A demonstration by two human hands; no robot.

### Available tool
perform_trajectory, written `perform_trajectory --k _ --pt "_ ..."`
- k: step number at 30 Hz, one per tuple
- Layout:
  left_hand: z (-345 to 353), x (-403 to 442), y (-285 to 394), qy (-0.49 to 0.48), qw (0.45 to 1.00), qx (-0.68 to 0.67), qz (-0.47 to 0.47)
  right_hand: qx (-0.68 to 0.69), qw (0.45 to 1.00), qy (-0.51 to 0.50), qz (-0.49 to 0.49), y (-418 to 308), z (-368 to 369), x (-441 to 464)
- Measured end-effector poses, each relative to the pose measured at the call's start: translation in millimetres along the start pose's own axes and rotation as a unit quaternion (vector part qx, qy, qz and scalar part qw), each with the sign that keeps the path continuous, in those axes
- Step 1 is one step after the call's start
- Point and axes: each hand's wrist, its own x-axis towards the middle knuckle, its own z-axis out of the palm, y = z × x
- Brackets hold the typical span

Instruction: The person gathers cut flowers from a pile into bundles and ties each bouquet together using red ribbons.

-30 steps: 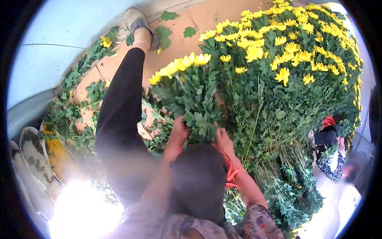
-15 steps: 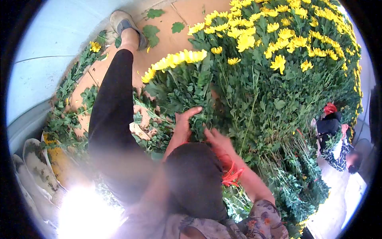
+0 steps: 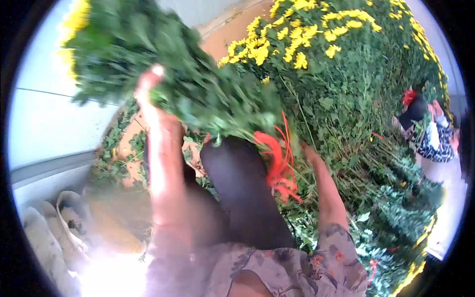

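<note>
A bunch of yellow chrysanthemums is raised across the upper left, blurred, with flower heads to the left and stems toward my knee. My left hand is closed around its leafy stems. Over my dark-trousered knee hang red ties, close to the stem ends. Beyond them, my right hand is low beside the large chrysanthemum pile; its fingers are mostly hidden among the greenery, so I cannot tell whether they grip anything.
The pile, with yellow blooms along its far edge, fills the right side. Another person works at far right. Fallen leaves lie on the floor at left, beside a pale wall. Pale sacks stand at lower left.
My left hand has lifted the chrysanthemum bunch up and left, tipping it sideways. My right hand has moved away from the bunch to the right. The view has shifted too.
</note>
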Motion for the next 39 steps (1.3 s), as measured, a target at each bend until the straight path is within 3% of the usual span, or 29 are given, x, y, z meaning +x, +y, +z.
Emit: perform_trajectory --k 1,2,3,4,6,7,8,10,12,14,16,17,19,20,23,24,26,28,30,34,35,37,38,39 --pt "26 -11 45 -0.051 0.994 0.026 0.088 -0.176 0.982 0.041 -0.05 -12 4 -18" --pt "49 -31 91 -0.027 0.972 0.161 0.169 -0.346 0.929 0.085 -0.101 -21 10 -30" --pt "57 -30 137 -0.024 0.963 0.147 0.224 -0.405 0.906 0.089 -0.089 -1 6 -27" --pt "52 -24 187 -0.056 0.913 0.181 0.36 -0.396 0.908 0.089 -0.105 2 7 -34" --pt "33 -17 303 -0.131 0.888 0.19 0.398 -0.359 0.929 0.039 -0.078 7 14 -51" --pt "27 -38 329 -0.145 0.888 0.197 0.388 -0.429 0.889 0.08 -0.135 -1 24 -64" --pt "9 -57 334 -0.132 0.892 0.212 0.376 -0.423 0.891 0.079 -0.147 -13 31 -76" --pt "-19 -114 308 -0.108 0.899 0.244 0.346 -0.284 0.95 0.016 -0.131 -62 53 -125" --pt "-46 -155 278 -0.102 0.91 0.279 0.29 -0.3 0.862 0.149 -0.38 -100 79 -161" --pt "-73 -177 250 -0.11 0.917 0.316 0.216 -0.041 0.908 0.04 -0.414 -156 113 -245" --pt "-91 -191 226 -0.131 0.919 0.342 0.145 -0.027 0.799 0.038 -0.6 -186 151 -306" --pt "-100 -197 212 -0.143 0.917 0.357 0.106 -0.046 0.805 -0.016 -0.591 -185 169 -312" --pt "-112 -203 191 -0.17 0.909 0.378 0.044 -0.034 0.739 -0.1 -0.666 -179 209 -306" --pt "-117 -204 181 -0.182 0.902 0.39 0.012 -0.004 0.659 -0.129 -0.741 -173 230 -299" --pt "-129 -205 162 -0.208 0.88 0.423 -0.062 -0.114 0.631 -0.043 -0.766 -157 247 -311" --pt "-134 -206 159 -0.213 0.873 0.43 -0.084 -0.032 0.7 -0.152 -0.697 -152 246 -308" --pt "-142 -205 156 -0.219 0.859 0.446 -0.124 0.128 0.775 -0.361 -0.503 -147 246 -296" --pt "-148 -204 154 -0.221 0.85 0.452 -0.157 0.191 0.759 -0.401 -0.476 -138 243 -285" --pt "-154 -202 145 -0.225 0.841 0.453 -0.193 0.045 0.766 -0.307 -0.563 -135 238 -274" --pt "-150 -193 117 -0.243 0.83 0.439 -0.246 0.019 0.79 -0.259 -0.556 -126 221 -259" --pt "-147 -190 106 -0.251 0.83 0.427 -0.258 0.191 0.795 -0.318 -0.48 -119 217 -250" --pt "-137 -188 85 -0.261 0.833 0.398 -0.281 0.406 0.801 -0.323 -0.298 -118 194 -257" --pt "-128 -184 74 -0.261 0.838 0.376 -0.298 0.201 0.869 -0.191 -0.409 -115 178 -257" --pt "-121 -181 67 -0.258 0.842 0.354 -0.314 -0.016 0.884 -0.025 -0.467 -112 162 -256"
